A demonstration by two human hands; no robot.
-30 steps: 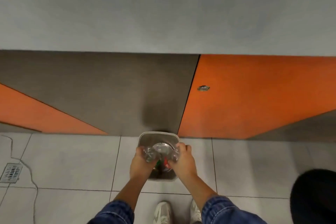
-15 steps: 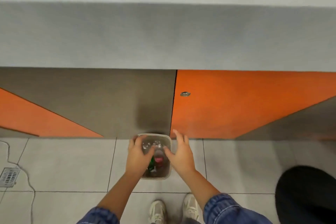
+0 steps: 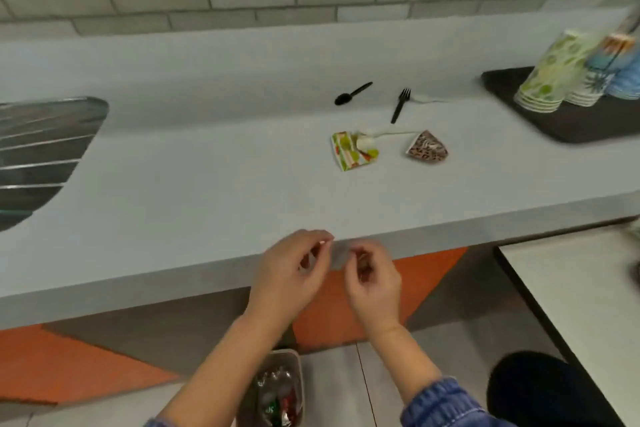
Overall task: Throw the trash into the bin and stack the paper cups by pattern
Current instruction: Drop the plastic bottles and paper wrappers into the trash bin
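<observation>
Below counter edge, bin half hidden, hands blurred

Left hand raised, fingers curled, thumb and index fingertip nearly pinched, nothing seen gripped. Right hand held just beside left fingertips, fingers loosely curled inward (palm contents blurred, cannot be told). Forearms bare, angled inward toward each other; denim sleeve pushed up on right arm.
</observation>
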